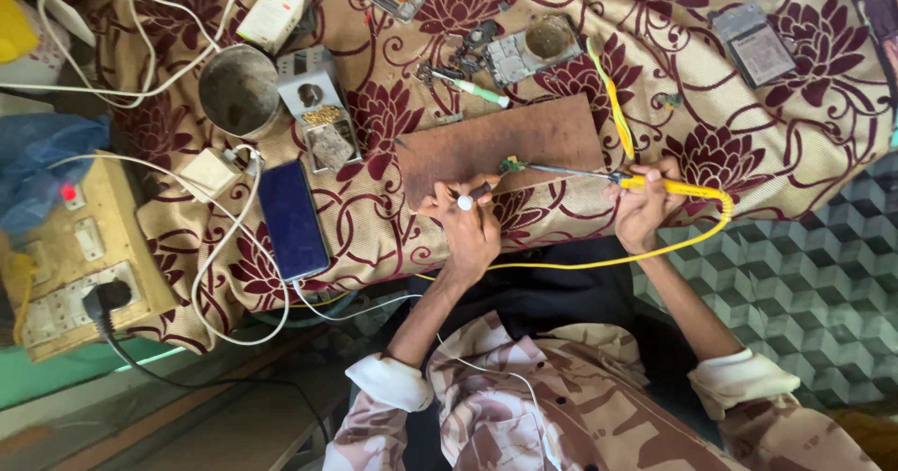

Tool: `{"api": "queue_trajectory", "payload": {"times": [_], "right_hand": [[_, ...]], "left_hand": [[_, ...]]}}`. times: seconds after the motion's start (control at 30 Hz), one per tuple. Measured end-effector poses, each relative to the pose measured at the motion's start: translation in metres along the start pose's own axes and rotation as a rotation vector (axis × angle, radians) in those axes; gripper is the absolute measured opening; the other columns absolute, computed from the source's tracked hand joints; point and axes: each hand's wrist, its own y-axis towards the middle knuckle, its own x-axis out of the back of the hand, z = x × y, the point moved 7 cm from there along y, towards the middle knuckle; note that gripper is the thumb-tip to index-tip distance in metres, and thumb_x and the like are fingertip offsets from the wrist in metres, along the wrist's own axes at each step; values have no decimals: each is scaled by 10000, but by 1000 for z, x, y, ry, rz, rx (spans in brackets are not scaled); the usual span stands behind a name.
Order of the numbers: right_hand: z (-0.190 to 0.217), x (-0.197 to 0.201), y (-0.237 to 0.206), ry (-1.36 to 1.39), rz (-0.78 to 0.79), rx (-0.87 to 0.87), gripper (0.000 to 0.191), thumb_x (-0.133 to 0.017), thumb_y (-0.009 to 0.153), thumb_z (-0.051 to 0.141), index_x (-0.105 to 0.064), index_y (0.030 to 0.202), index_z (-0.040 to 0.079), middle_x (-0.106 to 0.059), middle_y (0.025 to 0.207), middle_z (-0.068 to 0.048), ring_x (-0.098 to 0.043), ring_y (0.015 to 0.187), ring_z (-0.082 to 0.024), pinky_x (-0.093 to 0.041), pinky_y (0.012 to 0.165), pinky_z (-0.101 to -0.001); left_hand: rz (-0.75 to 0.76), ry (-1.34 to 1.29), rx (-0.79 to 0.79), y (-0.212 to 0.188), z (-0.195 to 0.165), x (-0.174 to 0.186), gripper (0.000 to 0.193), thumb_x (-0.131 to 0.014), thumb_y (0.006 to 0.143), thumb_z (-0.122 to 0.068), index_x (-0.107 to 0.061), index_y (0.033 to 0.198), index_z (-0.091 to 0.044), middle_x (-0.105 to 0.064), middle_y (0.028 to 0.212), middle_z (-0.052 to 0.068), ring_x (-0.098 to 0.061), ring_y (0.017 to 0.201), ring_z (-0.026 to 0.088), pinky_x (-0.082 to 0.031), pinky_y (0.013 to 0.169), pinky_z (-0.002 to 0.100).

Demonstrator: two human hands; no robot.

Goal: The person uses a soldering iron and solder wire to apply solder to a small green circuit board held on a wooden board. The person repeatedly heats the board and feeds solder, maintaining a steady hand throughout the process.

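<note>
On board — right hand [644, 207] gripping iron [655, 186]

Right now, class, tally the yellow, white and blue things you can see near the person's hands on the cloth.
Yellow: 1, the soldering iron in the right hand
White: 1, the charger plug
Blue: 1, the phone
Total: 3

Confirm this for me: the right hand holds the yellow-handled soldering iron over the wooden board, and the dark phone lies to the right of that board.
One detail is wrong. In the head view the dark phone lies to the left of the wooden board, beside the white charger cable. The right hand does hold the yellow-handled soldering iron, its tip over the board.
</note>
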Motion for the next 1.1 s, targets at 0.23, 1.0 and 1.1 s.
{"api": "queue_trajectory", "payload": {"times": [0.23,1.0,1.1], "right_hand": [[-3,0,1,26,21,41,255,-490,1098,225,-458,998,-8,-488,833,-109,-575,564,-211,-513,560,-319],[-4,-2,-5,15,69,16,251,-487,1125,236,-456,1048,-1,-562,741,-146,-580,559,-229,-524,615,-326],[-5,-1,-5,17,79,15,243,-475,1125,225,-452,1053,-6,-565,762,-145,-575,566,-227,-526,605,-324]], "left_hand": [[-24,-35,-50,0,1,0,195,-581,789,38,-533,953,-55,-724,1129,-12,-459,916,234,-264,881,458],[-31,-74,-111,2,-2,2,266,-543,818,98,-439,1019,-43,-721,1102,42,-519,842,257,-301,795,445],[-5,-71,-116,0,-2,1,282,-544,773,91,-438,995,-47,-715,1112,51,-515,849,266,-305,796,447]]}}
